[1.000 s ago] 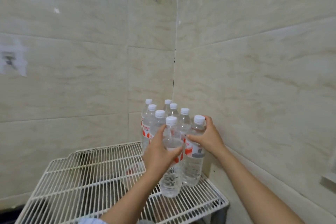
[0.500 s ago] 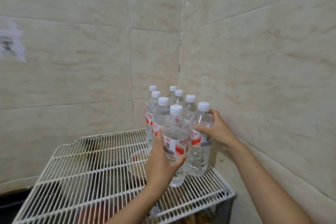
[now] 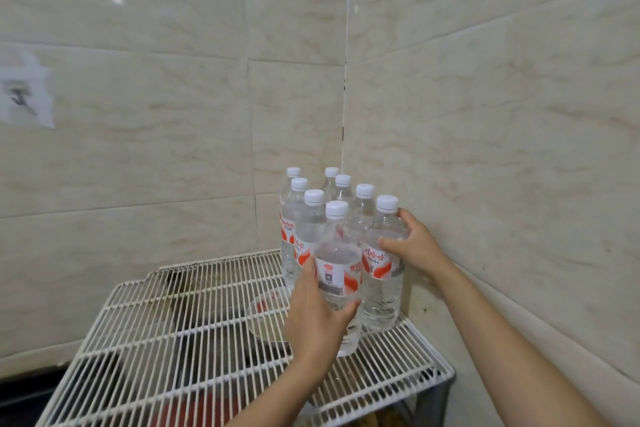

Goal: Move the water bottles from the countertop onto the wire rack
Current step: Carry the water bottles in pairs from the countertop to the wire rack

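Several clear water bottles with white caps and red-and-white labels stand in two rows in the back right corner of a white wire rack (image 3: 194,333). My left hand (image 3: 317,317) is wrapped around the lower body of the front bottle (image 3: 337,274), which stands upright on the wires. My right hand (image 3: 414,246) grips the shoulder of the front right bottle (image 3: 382,288), next to the wall. The other bottles (image 3: 304,222) stand behind these two, touching each other.
Tiled walls meet in a corner right behind the bottles. Under the rack show a round clear bowl (image 3: 265,315) and dark and red items. A torn paper patch (image 3: 26,94) is stuck on the left wall. The rack's left and front parts carry nothing.
Both hands slid lower on their bottles, from near the caps to the bodies. The view shifted, and the two front bottles now stand settled on the rack wires.
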`<control>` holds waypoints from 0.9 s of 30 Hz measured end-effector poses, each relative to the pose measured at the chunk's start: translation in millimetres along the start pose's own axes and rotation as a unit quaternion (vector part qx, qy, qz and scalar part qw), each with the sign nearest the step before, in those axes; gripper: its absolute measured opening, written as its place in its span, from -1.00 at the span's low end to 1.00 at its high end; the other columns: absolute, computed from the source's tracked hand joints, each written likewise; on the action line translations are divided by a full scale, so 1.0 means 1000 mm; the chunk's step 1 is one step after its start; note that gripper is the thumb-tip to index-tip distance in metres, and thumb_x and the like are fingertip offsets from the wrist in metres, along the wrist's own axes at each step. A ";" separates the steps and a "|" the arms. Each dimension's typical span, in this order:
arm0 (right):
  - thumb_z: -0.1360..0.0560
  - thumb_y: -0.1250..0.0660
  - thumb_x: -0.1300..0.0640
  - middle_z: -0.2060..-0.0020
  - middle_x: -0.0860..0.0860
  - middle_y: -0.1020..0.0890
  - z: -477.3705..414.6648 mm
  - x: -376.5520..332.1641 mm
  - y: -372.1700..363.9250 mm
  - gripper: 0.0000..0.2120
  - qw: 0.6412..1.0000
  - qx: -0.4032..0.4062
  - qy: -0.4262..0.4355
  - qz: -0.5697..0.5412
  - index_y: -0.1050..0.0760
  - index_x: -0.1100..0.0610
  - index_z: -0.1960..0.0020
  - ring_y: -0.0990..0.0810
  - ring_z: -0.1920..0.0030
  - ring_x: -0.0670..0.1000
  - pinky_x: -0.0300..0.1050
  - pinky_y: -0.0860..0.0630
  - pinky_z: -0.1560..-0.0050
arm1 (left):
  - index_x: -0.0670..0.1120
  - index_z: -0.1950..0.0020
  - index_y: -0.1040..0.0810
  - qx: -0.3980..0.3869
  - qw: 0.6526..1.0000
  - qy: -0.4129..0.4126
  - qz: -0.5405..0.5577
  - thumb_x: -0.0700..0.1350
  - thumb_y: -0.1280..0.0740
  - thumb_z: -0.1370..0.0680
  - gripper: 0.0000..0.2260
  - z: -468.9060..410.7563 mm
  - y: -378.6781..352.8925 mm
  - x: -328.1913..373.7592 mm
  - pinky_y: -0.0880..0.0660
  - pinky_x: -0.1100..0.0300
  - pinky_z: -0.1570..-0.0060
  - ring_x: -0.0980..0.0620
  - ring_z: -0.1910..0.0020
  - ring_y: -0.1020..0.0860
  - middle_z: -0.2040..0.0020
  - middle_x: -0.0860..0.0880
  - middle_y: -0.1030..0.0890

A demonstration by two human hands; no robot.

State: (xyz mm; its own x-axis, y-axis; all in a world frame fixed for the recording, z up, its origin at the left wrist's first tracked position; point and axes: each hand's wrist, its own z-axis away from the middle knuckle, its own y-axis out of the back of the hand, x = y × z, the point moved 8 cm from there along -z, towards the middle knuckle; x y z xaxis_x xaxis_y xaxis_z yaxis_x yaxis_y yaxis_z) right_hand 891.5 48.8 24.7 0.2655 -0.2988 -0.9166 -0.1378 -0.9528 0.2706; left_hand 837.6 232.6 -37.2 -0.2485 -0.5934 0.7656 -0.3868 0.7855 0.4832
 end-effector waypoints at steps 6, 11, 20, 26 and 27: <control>-0.36 -0.40 0.26 -0.02 -0.02 -0.59 0.003 -0.001 -0.007 -0.55 0.999 -0.031 -0.011 -0.027 -0.36 -0.09 -0.13 -0.61 0.03 0.03 0.08 -0.57 0.01 | 0.09 -0.49 0.12 0.012 0.999 0.007 -0.031 0.21 -0.41 -0.32 -0.07 0.004 -0.003 0.001 -0.45 0.15 0.01 0.04 -0.27 -0.37 -0.33 0.01 -0.36; -0.37 -0.39 0.28 0.00 -0.04 -0.57 0.013 -0.006 0.000 -0.53 0.999 0.045 0.013 -0.001 -0.35 -0.06 -0.17 -0.59 0.14 -0.07 -0.15 -0.54 0.36 | -0.02 -0.48 -0.03 0.037 0.997 0.030 -0.056 0.17 -0.42 -0.35 -0.15 0.004 -0.008 0.002 -0.47 0.11 0.04 -0.04 -0.11 -0.40 -0.17 -0.10 -0.40; -0.32 -0.44 0.19 -0.08 0.00 -0.60 0.012 -0.007 0.000 -0.48 0.995 0.091 0.027 0.030 -0.39 0.01 -0.24 -0.60 -0.06 0.04 -0.01 -0.52 -0.13 | -0.05 -0.49 -0.08 0.088 0.992 0.074 -0.054 0.15 -0.47 -0.30 -0.10 0.008 -0.015 0.003 -0.41 -0.01 -0.05 -0.14 -0.08 -0.41 -0.12 -0.19 -0.41; -0.39 -0.43 0.07 -0.26 -0.12 -0.45 0.032 -0.002 -0.003 -0.35 0.998 0.062 0.005 0.028 -0.21 0.01 -0.39 -0.50 -0.17 -0.05 -0.27 -0.50 0.02 | 0.02 -0.50 0.14 0.035 0.993 0.090 -0.073 0.30 -0.40 -0.27 0.02 0.017 -0.006 -0.001 -0.28 0.03 -0.27 -0.07 -0.31 -0.29 -0.33 -0.12 -0.27; -0.40 -0.42 0.05 -0.34 -0.10 -0.39 0.038 -0.002 0.001 -0.30 0.996 0.077 0.003 0.035 -0.15 0.00 -0.43 -0.46 -0.24 -0.03 -0.20 -0.47 -0.10 | 0.03 -0.50 0.12 0.038 0.993 0.092 -0.070 0.30 -0.40 -0.27 0.01 0.019 0.000 -0.004 -0.27 0.03 -0.29 -0.06 -0.32 -0.28 -0.34 -0.11 -0.26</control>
State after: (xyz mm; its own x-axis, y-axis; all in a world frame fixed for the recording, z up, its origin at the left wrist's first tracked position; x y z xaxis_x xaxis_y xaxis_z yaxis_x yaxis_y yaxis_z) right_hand 854.1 50.9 15.6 0.2548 -0.3651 -0.8954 -0.3010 -0.9099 0.2854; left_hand 821.7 232.1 -48.0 -0.0248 -0.6479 0.7613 -0.4728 0.6786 0.5621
